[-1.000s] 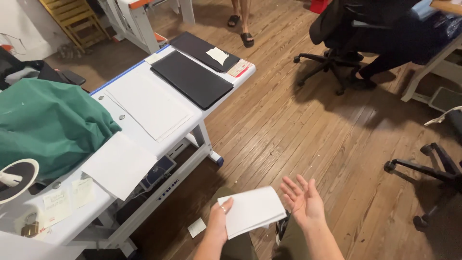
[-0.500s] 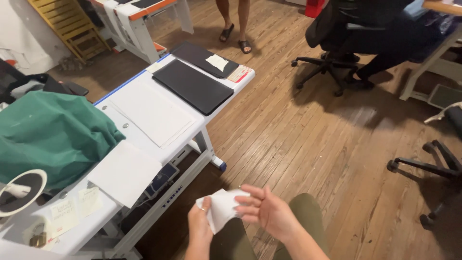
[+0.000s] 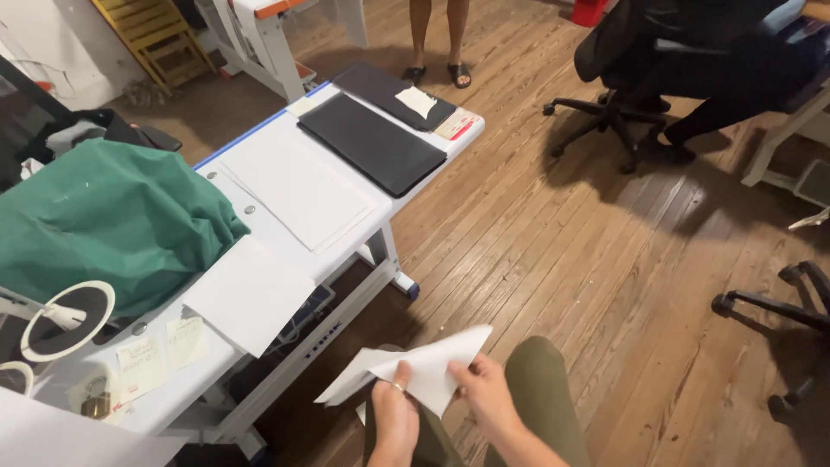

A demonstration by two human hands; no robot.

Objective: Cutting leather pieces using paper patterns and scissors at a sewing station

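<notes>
I see both hands low in the view, above the lap and the wooden floor [image 3: 605,259], not over the tabletop [image 3: 285,259]. The left hand [image 3: 393,415] is closed on the white paper sheet [image 3: 415,367], with the thumb pressed on top near its lower edge; the right hand [image 3: 484,393] pinches the same sheet from the other side, fingers curled under it. The sheet is bent into a pointed, half-folded shape and hangs free in the air between the hands, with nothing firm below it. My worry is the crease: without a hard surface the edges can slip apart and the fold may come out crooked, or the thin paper may tear if the two hands pull against each other. If one pinch loosens, the sheet would fall to the floor beside the white desk frame. On the tabletop another loose white sheet [image 3: 246,294] overhangs the edge near the green cloth [image 3: 112,216] and could slide off if it is bumped.
</notes>
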